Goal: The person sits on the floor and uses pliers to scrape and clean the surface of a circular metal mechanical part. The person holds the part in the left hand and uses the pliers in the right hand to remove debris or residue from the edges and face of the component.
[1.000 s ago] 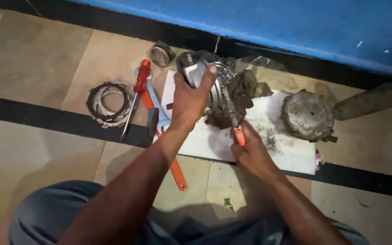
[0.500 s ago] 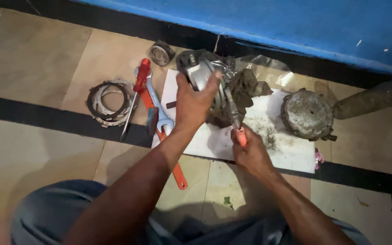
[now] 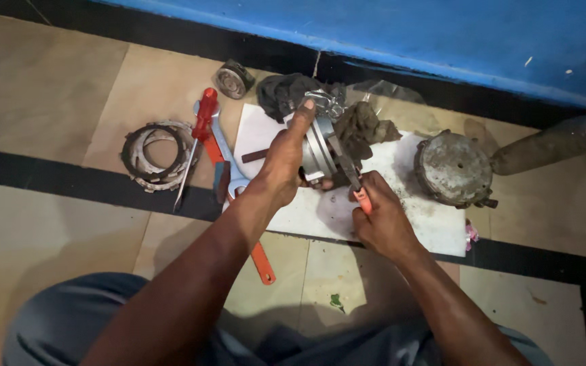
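A round metal engine part [image 3: 320, 150] sits at the centre, over a white sheet [image 3: 435, 230] on the tiled floor. The left hand [image 3: 281, 163] grips it from nine o'clock, the index finger now stretched straight over its top rather than curled. The right hand [image 3: 381, 220], at five o'clock, is closed around orange-handled pliers [image 3: 351, 177] touching the part. A red screwdriver [image 3: 198, 135] and clutch rings [image 3: 154, 154] lie at nine o'clock, a grimy round housing [image 3: 452, 169] at three.

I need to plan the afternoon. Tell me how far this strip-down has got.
Done: a stack of ring plates, a small round part and a dirty drum housing lie apart on the floor and white sheet. In hand: the left hand steadies a metal cylinder part while the right hand works orange-handled pliers against it. Left: that part is not yet apart.
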